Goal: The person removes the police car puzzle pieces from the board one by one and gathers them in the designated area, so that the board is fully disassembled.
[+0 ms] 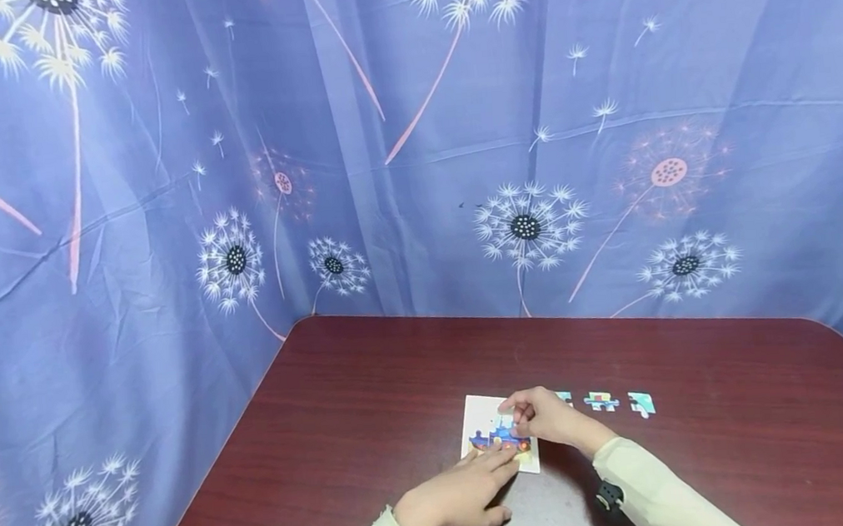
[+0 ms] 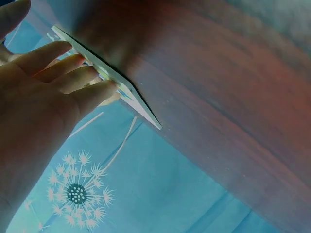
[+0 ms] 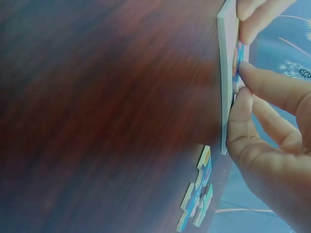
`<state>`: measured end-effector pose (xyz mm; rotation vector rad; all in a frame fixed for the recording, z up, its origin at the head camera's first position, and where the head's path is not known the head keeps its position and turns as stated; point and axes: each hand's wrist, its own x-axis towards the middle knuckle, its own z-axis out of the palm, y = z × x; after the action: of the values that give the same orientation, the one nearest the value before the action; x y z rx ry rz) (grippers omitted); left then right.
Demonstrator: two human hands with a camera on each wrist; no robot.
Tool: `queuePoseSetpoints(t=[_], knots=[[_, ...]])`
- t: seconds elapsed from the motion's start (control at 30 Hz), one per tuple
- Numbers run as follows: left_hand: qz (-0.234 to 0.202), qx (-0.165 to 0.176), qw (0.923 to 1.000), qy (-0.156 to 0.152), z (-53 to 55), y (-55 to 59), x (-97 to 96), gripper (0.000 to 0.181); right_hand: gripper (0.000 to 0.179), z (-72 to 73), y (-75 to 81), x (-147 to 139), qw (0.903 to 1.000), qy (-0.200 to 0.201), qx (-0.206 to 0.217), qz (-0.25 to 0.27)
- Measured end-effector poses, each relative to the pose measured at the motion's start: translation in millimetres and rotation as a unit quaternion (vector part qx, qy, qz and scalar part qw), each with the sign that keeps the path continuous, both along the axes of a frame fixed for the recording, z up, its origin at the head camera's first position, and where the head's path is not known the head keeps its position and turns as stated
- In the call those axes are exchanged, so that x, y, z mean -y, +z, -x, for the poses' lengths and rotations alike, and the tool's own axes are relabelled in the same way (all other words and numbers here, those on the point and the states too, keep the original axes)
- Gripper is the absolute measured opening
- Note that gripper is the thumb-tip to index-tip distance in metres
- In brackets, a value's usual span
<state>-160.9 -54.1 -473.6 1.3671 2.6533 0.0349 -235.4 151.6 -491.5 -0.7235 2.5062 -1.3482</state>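
Observation:
A jigsaw puzzle board [image 1: 477,413] with a pale border lies on the table, a blue train picture [image 1: 502,434] partly filled in on it. My left hand [image 1: 466,491] rests on its near edge, fingers extended across the picture; the left wrist view shows those fingertips [image 2: 108,89] on the board's face. Over the board's right side, my right hand [image 1: 550,417] pinches a small puzzle piece between thumb and index finger, close against the picture. The piece is mostly hidden by the fingers. In the right wrist view, thumb and fingertip [image 3: 247,73] are right at the board's surface.
Loose puzzle pieces lie in a row right of the board: one partly behind the right hand [image 1: 564,397], a multicoloured piece [image 1: 601,401] and a green-blue piece [image 1: 640,403]. A blue dandelion-print curtain [image 1: 417,213] hangs behind the dark red table [image 1: 744,419].

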Motion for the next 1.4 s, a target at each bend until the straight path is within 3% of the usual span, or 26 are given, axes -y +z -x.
queuePoseSetpoints(t=[0.4,0.83,1.17,1.4], knots=[[0.001,0.009,0.9999,-0.013,-0.8,2.9,1.2,0.058,0.026,-2.9,3.2,4.4,0.9998,-0.013,-0.010,-0.012],[0.001,-0.014,0.9996,-0.024,1.9,1.7,1.3,0.059,0.026,-1.2,3.7,8.3,0.9994,-0.024,-0.020,-0.017],[-0.002,-0.028,0.9991,-0.032,1.8,3.7,0.5,0.058,0.027,0.0,1.5,8.8,0.9993,-0.034,0.002,0.013],[0.000,-0.028,0.9990,-0.035,0.9,2.9,0.0,0.058,0.028,-0.8,1.7,4.1,0.9993,-0.011,0.024,0.027]])
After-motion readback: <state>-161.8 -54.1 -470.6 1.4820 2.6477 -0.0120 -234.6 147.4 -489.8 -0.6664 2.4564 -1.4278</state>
